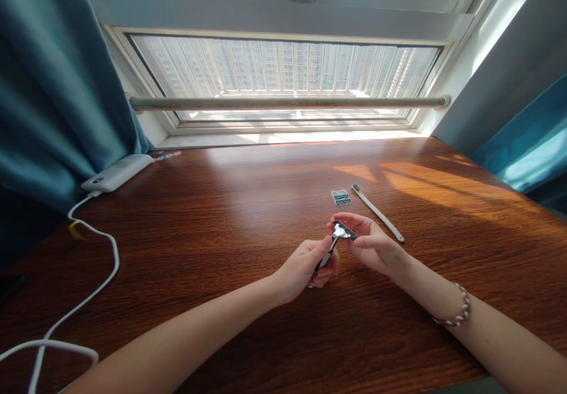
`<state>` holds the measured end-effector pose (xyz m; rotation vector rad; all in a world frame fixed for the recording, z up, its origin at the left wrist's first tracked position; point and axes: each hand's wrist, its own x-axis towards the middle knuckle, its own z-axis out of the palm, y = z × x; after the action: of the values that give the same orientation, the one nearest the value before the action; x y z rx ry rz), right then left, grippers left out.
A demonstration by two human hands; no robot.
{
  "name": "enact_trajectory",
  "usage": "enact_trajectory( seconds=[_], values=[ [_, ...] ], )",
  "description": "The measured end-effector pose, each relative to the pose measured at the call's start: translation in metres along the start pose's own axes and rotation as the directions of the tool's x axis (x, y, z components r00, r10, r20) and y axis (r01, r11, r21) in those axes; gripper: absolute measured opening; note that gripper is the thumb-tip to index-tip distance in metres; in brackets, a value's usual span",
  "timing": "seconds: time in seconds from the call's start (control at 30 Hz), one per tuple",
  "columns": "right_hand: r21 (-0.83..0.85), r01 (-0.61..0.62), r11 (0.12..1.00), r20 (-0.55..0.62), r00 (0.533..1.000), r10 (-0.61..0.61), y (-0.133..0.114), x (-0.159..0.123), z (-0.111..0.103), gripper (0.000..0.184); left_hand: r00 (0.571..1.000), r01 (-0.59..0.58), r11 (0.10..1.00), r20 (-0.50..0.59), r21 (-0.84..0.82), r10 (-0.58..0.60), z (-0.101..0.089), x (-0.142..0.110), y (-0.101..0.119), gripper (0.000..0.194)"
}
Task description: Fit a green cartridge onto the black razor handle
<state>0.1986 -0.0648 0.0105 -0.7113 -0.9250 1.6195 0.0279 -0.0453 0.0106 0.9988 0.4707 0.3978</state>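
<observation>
My left hand [310, 264] is closed round the handle of a razor [340, 230], which it holds tilted above the table with the head pointing up and away. My right hand [376, 243] curls round the razor's head, its thumb by the right end and its fingertips at the far left side; the fingers behind are partly hidden. Just beyond the hands lies a small clear plastic pack of blade cartridges [341, 197] with green strips. To its right, a white toothbrush [378, 212] rests at a slant, bristle end farther away.
The brown wooden table [199, 217] reaches to a window with a horizontal rail [287, 103]. On the left, a white power bank [117, 173] lies by the blue curtain [53, 87], and its white cable [116, 252] loops toward the near left edge. Sunlight patches fall at right.
</observation>
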Motion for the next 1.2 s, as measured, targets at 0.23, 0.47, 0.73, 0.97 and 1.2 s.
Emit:
enact_trajectory(
  seconds=[0.23,0.47,0.73,0.97,1.2],
  values=[
    [0.008,-0.001,1.0,0.018,1.0,0.0,0.0008,0.0,-0.0012,0.042,1.0,-0.007,1.0,0.024,0.013,0.006,-0.0022,0.0005,-0.0014,0.048],
    [0.056,-0.013,0.998,0.018,1.0,0.012,0.0004,0.0001,0.0,0.042,1.0,0.01,1.0,0.027,0.016,-0.01,-0.0021,0.0002,-0.0008,0.049],
    [0.107,-0.033,0.994,0.037,0.999,0.03,0.0004,0.0013,-0.0019,0.043,0.999,0.009,1.0,0.049,0.009,-0.009,-0.0022,0.0005,-0.001,0.049],
    [0.14,-0.002,0.99,0.04,0.999,-0.003,0.0029,0.0003,-0.0017,0.043,0.998,-0.009,1.0,0.058,-0.007,0.009,-0.0023,0.0004,-0.0007,0.047],
    [0.134,-0.015,0.991,0.026,1.0,0.012,0.0043,0.0011,-0.0035,0.042,0.997,-0.011,1.0,0.076,-0.022,0.013,-0.0018,-0.001,0.0012,0.045]
  ],
)
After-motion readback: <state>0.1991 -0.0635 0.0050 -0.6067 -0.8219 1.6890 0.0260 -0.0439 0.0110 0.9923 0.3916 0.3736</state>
